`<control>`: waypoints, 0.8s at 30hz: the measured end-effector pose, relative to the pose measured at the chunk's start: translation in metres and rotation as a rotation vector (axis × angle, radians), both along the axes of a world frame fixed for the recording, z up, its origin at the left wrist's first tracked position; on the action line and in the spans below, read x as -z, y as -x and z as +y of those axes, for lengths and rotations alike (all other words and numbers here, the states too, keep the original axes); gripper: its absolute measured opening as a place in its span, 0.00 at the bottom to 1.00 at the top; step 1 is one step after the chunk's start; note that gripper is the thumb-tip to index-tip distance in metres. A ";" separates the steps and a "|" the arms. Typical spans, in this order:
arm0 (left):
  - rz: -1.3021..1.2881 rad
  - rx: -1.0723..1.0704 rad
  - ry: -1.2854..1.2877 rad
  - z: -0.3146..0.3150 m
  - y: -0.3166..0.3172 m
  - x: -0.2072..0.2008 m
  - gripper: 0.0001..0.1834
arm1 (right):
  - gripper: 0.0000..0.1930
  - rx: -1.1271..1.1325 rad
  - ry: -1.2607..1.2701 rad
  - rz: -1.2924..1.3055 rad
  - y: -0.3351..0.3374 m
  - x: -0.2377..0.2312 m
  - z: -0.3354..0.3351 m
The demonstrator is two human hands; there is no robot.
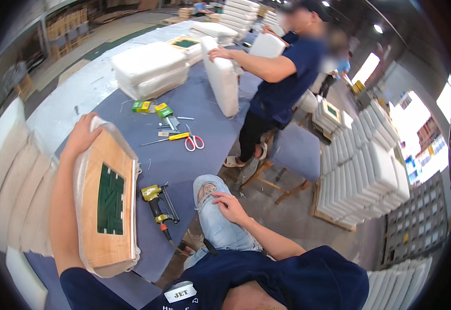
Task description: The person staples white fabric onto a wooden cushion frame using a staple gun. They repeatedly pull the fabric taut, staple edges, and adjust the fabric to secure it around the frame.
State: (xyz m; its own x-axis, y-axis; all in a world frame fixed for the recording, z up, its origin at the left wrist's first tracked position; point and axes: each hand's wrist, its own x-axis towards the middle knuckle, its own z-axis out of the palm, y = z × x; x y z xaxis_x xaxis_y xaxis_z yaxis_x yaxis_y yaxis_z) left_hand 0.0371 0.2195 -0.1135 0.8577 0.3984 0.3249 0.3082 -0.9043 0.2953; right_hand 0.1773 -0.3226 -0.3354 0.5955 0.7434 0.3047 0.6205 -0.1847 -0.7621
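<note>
My left hand [84, 135] is closed over the far end of a chair seat cushion [92, 206], which is propped on the table at my left. Its underside shows a plywood frame with green woven webbing [110, 199] in the middle, and white covering wraps its edges. My right hand [229, 207] rests at the frayed hole in the knee of my light blue jeans [220, 227], fingers loosely apart and holding nothing. Beside the cushion a yellow-green pneumatic staple gun [155, 200] lies on the table, its hose running toward me.
On the grey-blue table [205, 139] lie red-handled scissors [193, 143], a yellow-handled screwdriver [176, 137] and small green-yellow boxes [163, 110]. White cushions [150, 67] are stacked beyond. Across the table a co-worker [292, 72] holds a cushion [219, 80]. A stool [292, 150] and cushion piles [360, 170] stand right.
</note>
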 end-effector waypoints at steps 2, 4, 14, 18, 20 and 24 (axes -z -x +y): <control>0.020 -0.010 0.024 -0.007 0.000 -0.006 0.30 | 0.09 0.012 0.034 0.057 0.006 0.000 -0.004; 0.024 -0.027 0.055 -0.012 0.002 -0.009 0.29 | 0.10 0.038 0.085 0.114 0.008 -0.010 -0.002; 0.081 -0.072 0.074 -0.005 0.006 -0.007 0.29 | 0.10 0.026 0.062 0.117 0.014 -0.002 0.009; 0.077 -0.078 0.074 -0.009 -0.001 -0.006 0.29 | 0.10 0.158 0.064 0.190 0.007 0.005 0.018; 0.078 -0.091 0.074 -0.011 0.002 -0.008 0.30 | 0.11 0.159 0.077 0.278 0.014 -0.003 0.045; 0.090 -0.088 0.032 -0.012 0.000 -0.007 0.30 | 0.16 -0.271 0.100 0.073 0.073 -0.011 0.131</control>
State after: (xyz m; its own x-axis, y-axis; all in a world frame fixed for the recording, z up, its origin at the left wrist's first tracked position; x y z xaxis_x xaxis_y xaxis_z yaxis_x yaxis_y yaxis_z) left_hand 0.0376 0.2077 -0.1066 0.8440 0.4827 0.2339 0.4129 -0.8630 0.2910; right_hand 0.1039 -0.1912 -0.3248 0.3884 0.9026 0.1857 0.6017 -0.0958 -0.7929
